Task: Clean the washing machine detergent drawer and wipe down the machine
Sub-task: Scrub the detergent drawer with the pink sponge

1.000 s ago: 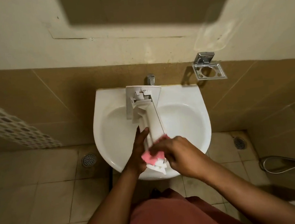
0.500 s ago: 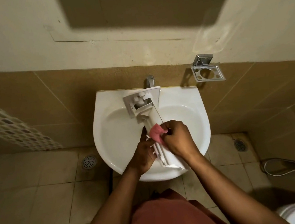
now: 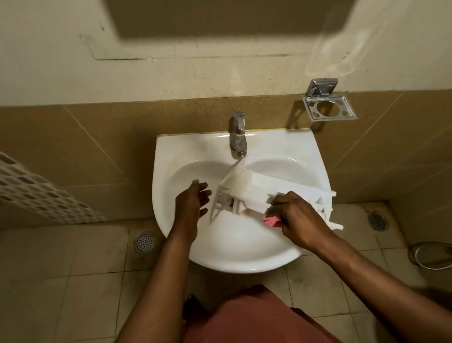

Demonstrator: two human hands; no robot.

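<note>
Pink sponge [image 3: 271, 220] and the near right end of the white plastic detergent drawer [image 3: 266, 192] are clasped together in the right hand [image 3: 298, 219]. The drawer's long axis runs leftward across the white ceramic basin [image 3: 199, 247] beneath the chrome tap [image 3: 237, 134]. Left hand [image 3: 192, 203], fingers spread and empty, hovers just beside the drawer's free end, nearer for steadying it.

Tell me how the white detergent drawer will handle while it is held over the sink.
The detergent drawer looks like rigid thin plastic, so probably stiff and light. Water from the tap seems to run onto it, so it may be slippery. Only the right hand grips it, near one end; it could tip toward the left hand.
</note>
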